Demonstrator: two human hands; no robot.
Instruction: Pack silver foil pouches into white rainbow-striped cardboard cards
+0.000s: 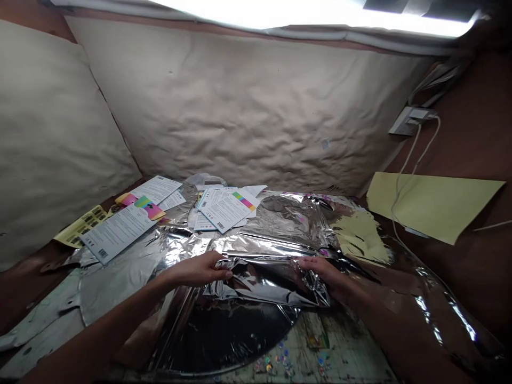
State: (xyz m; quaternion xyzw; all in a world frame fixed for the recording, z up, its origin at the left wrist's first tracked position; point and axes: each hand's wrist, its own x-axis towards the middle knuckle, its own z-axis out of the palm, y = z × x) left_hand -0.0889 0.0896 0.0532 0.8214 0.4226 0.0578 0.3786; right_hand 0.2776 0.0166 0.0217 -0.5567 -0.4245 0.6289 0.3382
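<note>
Silver foil [260, 282] lies crumpled over the near part of the surface [352, 346]. The left hand [196, 269] and right hand [322, 272] pinch its raised fold, fingers [226, 273] closed on it. Past the foil, toward the far edge, lie at least three printed leaflets [224, 209] and a yellow label sheet [82, 226].

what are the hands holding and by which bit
The left hand and right hand hold a crumpled silver foil sheet by its raised fold, one at each end.
</note>
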